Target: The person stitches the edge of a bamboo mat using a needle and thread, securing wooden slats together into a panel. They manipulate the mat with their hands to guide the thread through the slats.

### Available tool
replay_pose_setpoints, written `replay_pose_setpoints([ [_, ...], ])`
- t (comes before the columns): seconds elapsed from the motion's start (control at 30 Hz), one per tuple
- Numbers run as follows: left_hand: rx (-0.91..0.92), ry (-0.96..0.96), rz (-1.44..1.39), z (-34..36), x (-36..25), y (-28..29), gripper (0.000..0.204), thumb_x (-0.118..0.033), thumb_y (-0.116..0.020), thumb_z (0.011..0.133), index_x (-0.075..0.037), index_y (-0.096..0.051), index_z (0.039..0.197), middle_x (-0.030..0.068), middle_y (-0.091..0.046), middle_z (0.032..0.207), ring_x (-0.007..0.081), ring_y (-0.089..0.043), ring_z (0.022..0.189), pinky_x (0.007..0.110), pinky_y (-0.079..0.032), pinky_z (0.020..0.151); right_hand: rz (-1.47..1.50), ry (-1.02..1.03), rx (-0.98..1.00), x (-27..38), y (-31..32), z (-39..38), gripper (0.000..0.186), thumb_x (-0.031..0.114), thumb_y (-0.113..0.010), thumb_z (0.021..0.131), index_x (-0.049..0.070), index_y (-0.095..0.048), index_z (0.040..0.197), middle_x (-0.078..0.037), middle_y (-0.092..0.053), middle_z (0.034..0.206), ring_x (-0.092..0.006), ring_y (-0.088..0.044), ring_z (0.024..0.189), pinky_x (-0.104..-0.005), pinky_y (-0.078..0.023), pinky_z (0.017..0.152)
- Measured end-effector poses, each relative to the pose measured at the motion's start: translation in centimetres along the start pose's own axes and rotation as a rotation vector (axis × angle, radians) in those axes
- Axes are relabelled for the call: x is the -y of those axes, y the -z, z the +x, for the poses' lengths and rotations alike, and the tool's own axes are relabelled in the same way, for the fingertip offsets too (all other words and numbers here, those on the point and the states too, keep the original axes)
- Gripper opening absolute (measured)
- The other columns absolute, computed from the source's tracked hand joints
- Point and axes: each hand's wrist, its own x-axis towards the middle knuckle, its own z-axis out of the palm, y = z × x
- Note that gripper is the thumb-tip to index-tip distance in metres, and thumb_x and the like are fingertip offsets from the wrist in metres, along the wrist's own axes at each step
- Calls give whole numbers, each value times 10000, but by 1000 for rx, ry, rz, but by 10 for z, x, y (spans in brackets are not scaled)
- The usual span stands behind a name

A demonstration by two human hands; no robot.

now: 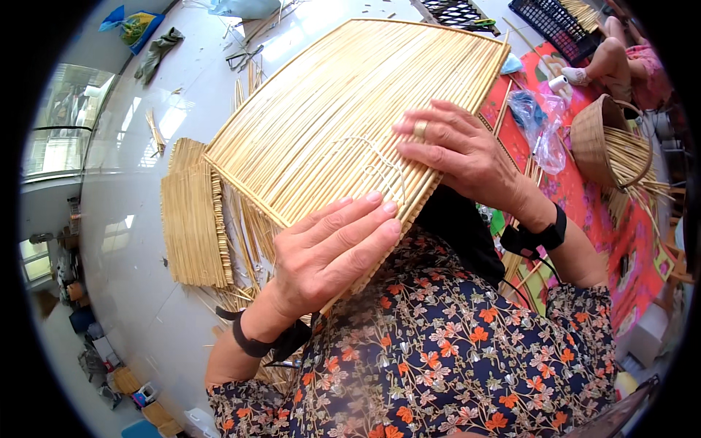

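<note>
Reed panel: A broad, fan-shaped panel (350, 95) of pale stalks is seen at centre, tilted before the patterned shirt (438, 343), its near edge covered in part by both hands.
Left hand: The left hand (336, 252) is laid on the panel's near edge, the fingers straight and pressed together.
Right hand: The right hand (460, 150) is placed across the right edge, its fingers slightly spread and a ring (420, 129) worn.
Thumbs: Both are hidden, so whether the edge is pinched from beneath cannot be told.
White thread: A loose, curling thread (380, 152) is seen on the panel between the hands.
Left floor: A smaller stalk bundle (193, 226) is laid on the pale floor (131, 270), with loose stalks (252, 248) scattered beside it.
Right side: A tilted basket (593, 139) filled with stalks is set on a red floral cloth (613, 263), near a clear plastic bag (548, 150).
Far right: A black crate (544, 25) is seen.
</note>
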Motion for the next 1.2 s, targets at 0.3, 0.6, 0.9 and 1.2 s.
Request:
replay_pose_setpoints([
  [0.3,-30,32,53,0,-1,-18,296,-74,-705,878,-19,-717,1169,160,-734,1164,334,-707,1121,427,-568,965,1121,-1051,-61,70,6,-48,213,59,-666,947,-12,-670,1148,-28,-694,1082,-98,-631,994,-264,-510,892],
  [0.6,-74,41,76,-1,1,-32,341,-58,-710,849,12,-705,1183,175,-728,1140,348,-709,1099,434,-572,956,1691,-1217,-162,70,-21,-39,218,25,-699,917,-6,-671,1131,-31,-707,1083,-115,-664,1003,-286,-521,944],
  [0.9,-165,53,117,0,2,-36,318,-64,-716,838,17,-722,1145,168,-746,1087,324,-734,1043,396,-591,901,1437,-1011,-159,70,-34,-40,195,18,-688,927,-37,-682,1115,-33,-721,1022,-81,-657,927,-244,-530,858],
  [1.2,-157,89,99,10,1,-27,313,-56,-718,830,-2,-736,1138,153,-758,1075,311,-738,1044,388,-597,887,1415,-967,-151,66,-42,-52,102,19,-665,937,-29,-679,1027,-23,-711,921,-71,-643,856,-240,-518,787],
])
